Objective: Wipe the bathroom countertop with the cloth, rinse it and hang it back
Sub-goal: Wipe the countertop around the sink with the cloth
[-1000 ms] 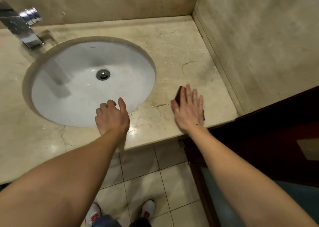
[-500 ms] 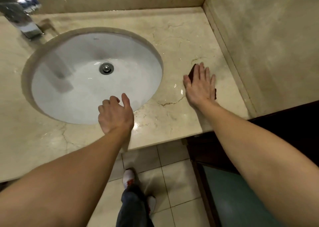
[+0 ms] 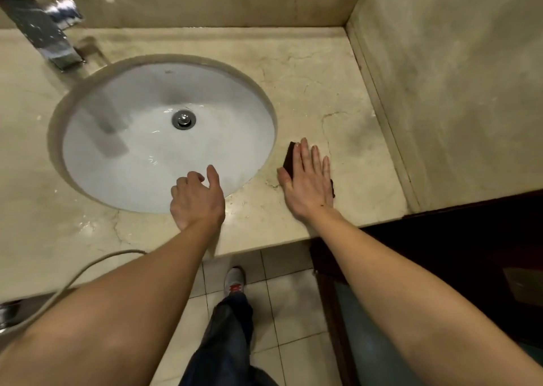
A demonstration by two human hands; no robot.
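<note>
Beige marble runs wall to wall in this cramped bathroom corner, and the person stands at its front edge, one grey-and-red sneaker planted on the pale floor tiles below.

Nearest the edge, the left hand rests at the sink's front rim, its grip loose and half open, fingers curled, thumb out, holding nothing. To its right, the right hand lies flat, fingers spread and straight, pressing a small dark brown cloth against the beige marble desk. The cloth is almost wholly under the palm; only a dark corner shows past the index finger and a sliver by the little finger. It is pinned, not pinched.

I judge the wiping step is in hand, on the stretch between sink and side wall. The marble beyond the grip, toward the back corner, looks dull and smudged, so the next move likely calls for pushing the flat hand farther away while keeping pressure even, so the cloth does not slip out from under the palm. Rinsing and hanging remain undone.

Left of the grip, the white oval undermount sink holds no standing water that I can see, only wet glints around its open chrome drain. Farthest off, left and back, the chrome tap is blurred; I see no water running.
</note>
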